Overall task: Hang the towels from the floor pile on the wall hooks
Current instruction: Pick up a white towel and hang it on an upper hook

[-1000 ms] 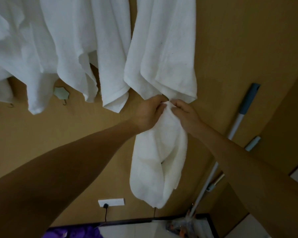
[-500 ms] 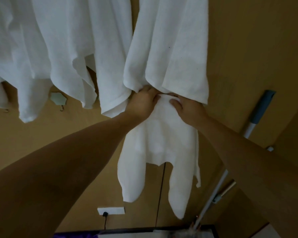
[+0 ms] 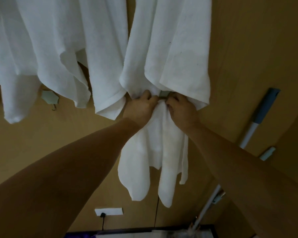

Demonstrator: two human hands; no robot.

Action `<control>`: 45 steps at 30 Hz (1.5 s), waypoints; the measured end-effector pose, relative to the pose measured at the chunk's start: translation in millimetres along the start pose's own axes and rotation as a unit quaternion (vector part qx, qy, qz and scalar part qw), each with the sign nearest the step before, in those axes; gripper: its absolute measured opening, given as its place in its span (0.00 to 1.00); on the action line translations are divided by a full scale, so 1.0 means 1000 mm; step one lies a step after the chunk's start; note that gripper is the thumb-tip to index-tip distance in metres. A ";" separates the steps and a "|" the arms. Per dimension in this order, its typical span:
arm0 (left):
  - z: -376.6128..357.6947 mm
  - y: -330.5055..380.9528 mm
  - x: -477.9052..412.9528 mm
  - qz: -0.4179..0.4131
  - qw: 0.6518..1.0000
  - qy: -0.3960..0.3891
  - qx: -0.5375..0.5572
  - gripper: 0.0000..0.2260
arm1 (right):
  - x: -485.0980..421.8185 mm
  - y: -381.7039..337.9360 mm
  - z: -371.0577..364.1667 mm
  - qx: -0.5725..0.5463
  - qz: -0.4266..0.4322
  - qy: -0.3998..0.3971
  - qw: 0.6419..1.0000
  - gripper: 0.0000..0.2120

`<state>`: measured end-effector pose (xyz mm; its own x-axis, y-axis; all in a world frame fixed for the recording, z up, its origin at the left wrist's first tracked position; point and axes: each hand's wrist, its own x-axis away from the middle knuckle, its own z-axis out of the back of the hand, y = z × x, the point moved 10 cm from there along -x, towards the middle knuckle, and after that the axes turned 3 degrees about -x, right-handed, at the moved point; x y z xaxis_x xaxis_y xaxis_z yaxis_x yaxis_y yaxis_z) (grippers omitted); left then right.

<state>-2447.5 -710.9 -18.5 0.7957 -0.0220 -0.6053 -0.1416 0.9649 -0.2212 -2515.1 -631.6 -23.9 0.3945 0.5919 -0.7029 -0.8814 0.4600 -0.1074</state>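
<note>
A white towel hangs down the tan wall from its gathered top edge, which both my hands pinch. My left hand and my right hand sit side by side just below a grey-green wall hook, pressing the cloth against it. Several other white towels hang from an upper row: one right above my hands, another to its left. A second grey-green hook at the left is bare.
A mop handle with a blue grip leans on the wall at the right. A white wall socket with a black plug sits low. A thin black cord runs down below the towel. Purple cloth shows at the bottom edge.
Both hands have lifted the towel's top from below the hanging towel's hem up to the hook. The bunched towel has spread out and now drapes in two lobes.
</note>
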 end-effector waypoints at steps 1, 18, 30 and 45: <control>-0.002 0.000 0.001 0.006 1.000 -0.011 0.006 0.09 | 0.002 -0.001 0.001 -0.005 -0.004 0.011 1.000 0.08; -0.029 -0.006 0.016 0.117 0.979 -0.034 0.162 0.11 | 0.023 0.009 -0.006 -0.090 -0.110 0.023 0.990 0.09; -0.043 -0.007 0.008 0.204 0.929 -0.089 0.297 0.15 | 0.019 0.016 -0.012 -0.121 -0.167 -0.032 0.978 0.11; -0.048 -0.003 0.086 0.230 0.909 -0.242 0.251 0.27 | 0.086 0.002 -0.038 -0.152 -0.262 -0.111 0.947 0.20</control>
<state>-2407.3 -728.2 -106.8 0.9035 0.4138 -0.1117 -0.3344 0.8436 0.4201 -2493.0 -604.5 -111.0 0.8134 0.4749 -0.3360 -0.5703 0.5366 -0.6220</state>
